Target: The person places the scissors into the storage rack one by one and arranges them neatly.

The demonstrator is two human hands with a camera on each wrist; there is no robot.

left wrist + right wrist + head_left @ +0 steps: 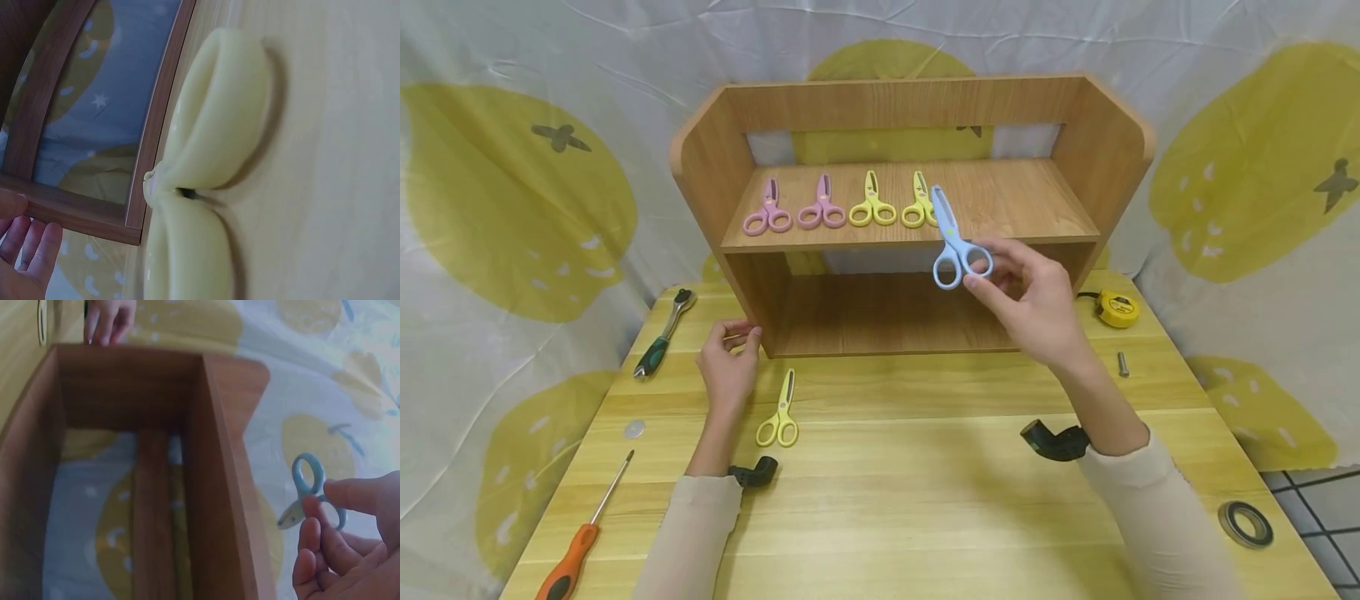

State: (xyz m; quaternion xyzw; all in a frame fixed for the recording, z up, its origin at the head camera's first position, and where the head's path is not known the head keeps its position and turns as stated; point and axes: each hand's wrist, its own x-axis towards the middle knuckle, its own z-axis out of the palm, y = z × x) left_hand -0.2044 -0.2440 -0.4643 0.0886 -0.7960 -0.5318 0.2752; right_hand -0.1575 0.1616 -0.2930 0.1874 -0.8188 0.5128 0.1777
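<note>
My right hand (1033,304) pinches light-blue scissors (950,242) by a handle loop. The blades point up and away, in front of the wooden shelf's upper board (1000,196). In the right wrist view, thumb and fingers meet at the blue scissors (307,481). My left hand (730,362) touches the lower left side panel of the shelf (741,275) with loosely bent fingers. Beside it, yellow scissors (784,412) lie on the table; their loops fill the left wrist view. Pink scissors (767,212), more pink scissors (822,204), yellow scissors (872,202) and further yellow scissors (917,202) lie in a row on the upper board.
On the left lie a ratchet wrench (662,337), a metal disc (634,429) and an orange screwdriver (580,546). At the right are a yellow tape measure (1116,308), a bolt (1122,364) and a ring bearing (1246,524). A patterned cloth (550,50) hangs behind.
</note>
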